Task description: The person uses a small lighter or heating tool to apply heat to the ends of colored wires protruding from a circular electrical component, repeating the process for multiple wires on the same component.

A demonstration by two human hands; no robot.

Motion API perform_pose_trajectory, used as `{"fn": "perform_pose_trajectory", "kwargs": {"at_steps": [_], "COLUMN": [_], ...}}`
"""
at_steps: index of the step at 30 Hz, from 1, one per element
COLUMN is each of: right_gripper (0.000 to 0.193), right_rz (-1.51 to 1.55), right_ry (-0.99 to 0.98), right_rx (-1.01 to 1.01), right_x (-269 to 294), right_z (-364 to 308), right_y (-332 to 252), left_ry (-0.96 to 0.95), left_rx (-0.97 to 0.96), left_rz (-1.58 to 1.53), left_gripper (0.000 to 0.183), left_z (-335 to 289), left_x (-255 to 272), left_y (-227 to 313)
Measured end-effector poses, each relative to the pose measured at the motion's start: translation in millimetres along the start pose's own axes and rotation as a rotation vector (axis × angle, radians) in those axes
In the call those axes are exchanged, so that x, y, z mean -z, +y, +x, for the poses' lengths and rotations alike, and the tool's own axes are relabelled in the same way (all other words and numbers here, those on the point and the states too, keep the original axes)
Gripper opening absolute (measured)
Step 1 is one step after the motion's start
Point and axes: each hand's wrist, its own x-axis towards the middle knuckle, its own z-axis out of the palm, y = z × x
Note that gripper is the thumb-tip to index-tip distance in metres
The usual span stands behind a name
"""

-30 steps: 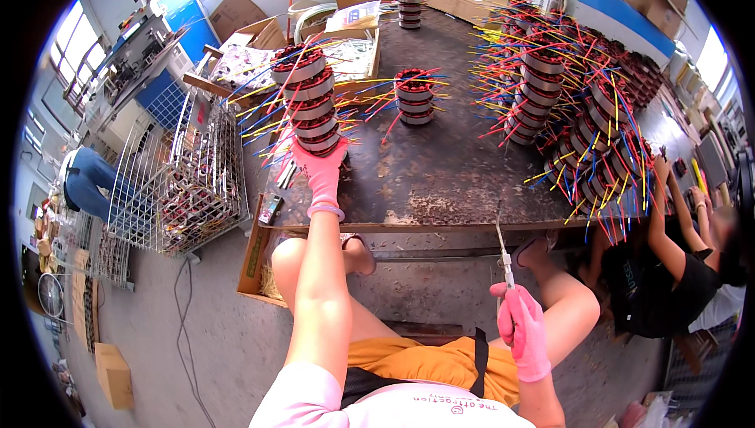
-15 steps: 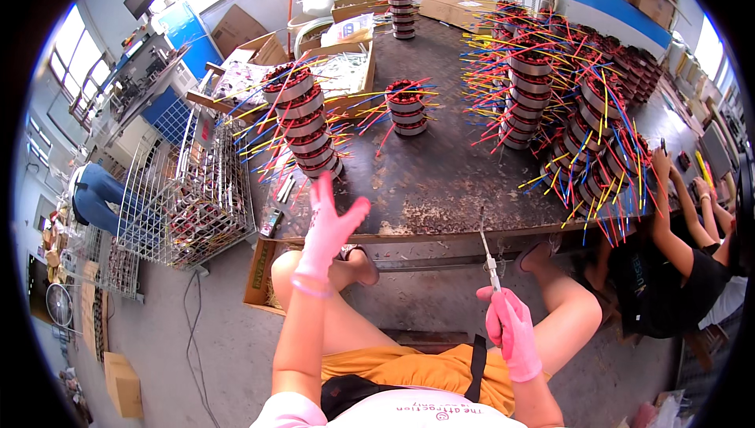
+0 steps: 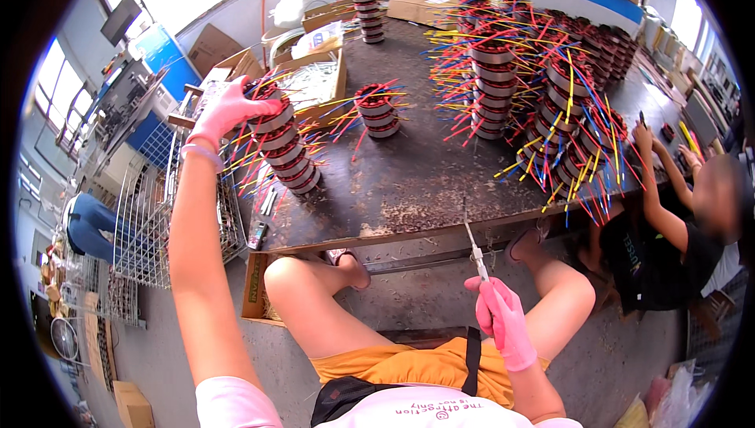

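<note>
My left hand (image 3: 228, 113), in a pink glove, reaches out to the tall stack of motor stators (image 3: 289, 153) at the table's left. Its fingers and thumb close round the top stator (image 3: 271, 120), which has red windings and loose coloured wires. In my pink-gloved right hand (image 3: 501, 319), above my lap, is a slim tool (image 3: 476, 255) with a whitish handle part and a long thin metal tip. The tip points away at the table's front edge. A shorter stator stack (image 3: 380, 121) stands right of the tall one.
Many wired stator stacks (image 3: 494, 94) crowd the right of the dark table (image 3: 393, 168). Another stack (image 3: 367, 11) stands at the back. Left are an open box (image 3: 340, 82) and a wire cage (image 3: 141, 231). At the right a person (image 3: 653, 247) sits with arms on the table.
My left hand has moved from near the table's front edge up and left onto the top stator, its fingers closing. The right hand still holds the tool. The view has shifted slightly.
</note>
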Motion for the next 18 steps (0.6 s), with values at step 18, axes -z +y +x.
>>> {"fn": "perform_pose_trajectory", "kwargs": {"at_steps": [18], "right_gripper": [0.034], "right_rz": [-0.037], "right_ry": [0.057], "right_rx": [-0.220], "right_x": [9], "right_z": [12], "right_y": [17], "left_ry": [-0.056], "left_rx": [-0.403], "left_rz": [0.054], "left_gripper": [0.101], "left_z": [-112], "left_x": [-240], "left_y": [47]}}
